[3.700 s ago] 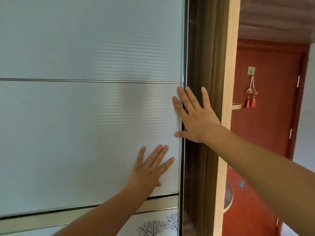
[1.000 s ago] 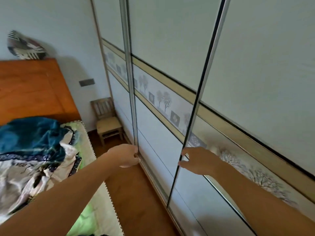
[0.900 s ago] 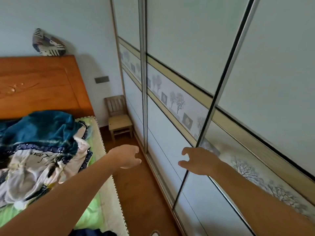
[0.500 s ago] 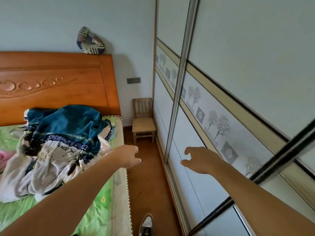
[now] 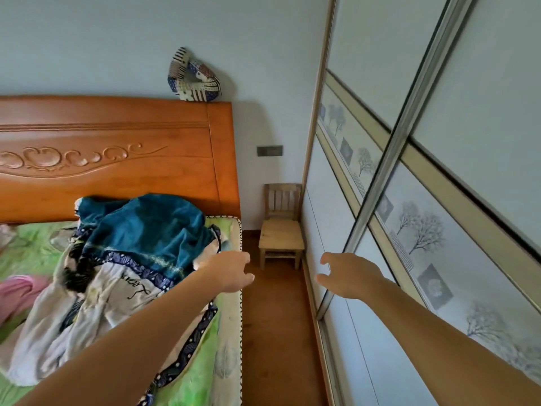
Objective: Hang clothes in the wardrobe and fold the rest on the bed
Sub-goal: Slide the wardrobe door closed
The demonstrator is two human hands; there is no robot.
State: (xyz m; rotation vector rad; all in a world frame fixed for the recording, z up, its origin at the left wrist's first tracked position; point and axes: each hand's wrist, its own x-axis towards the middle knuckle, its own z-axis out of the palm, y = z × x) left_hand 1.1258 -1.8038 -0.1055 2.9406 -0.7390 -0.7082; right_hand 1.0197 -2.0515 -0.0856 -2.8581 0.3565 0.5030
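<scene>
The wardrobe fills the right side, its pale sliding doors pulled across so nothing inside shows. A heap of clothes lies on the green-sheeted bed at left: a teal garment on top of a white one with dark patterned trim, and a pink piece at the far left. My left hand hovers over the bed's right edge with loosely curled fingers, holding nothing. My right hand reaches out in front of the wardrobe door, fingers relaxed, also empty.
A small wooden chair stands in the corner between bed and wardrobe. A narrow strip of brown floor runs between them. The orange wooden headboard carries a patchwork cloth bag on top.
My hands came off the sliding door frames and now hang free. My view has swung left from the wardrobe doors toward the bed and its clothes heap.
</scene>
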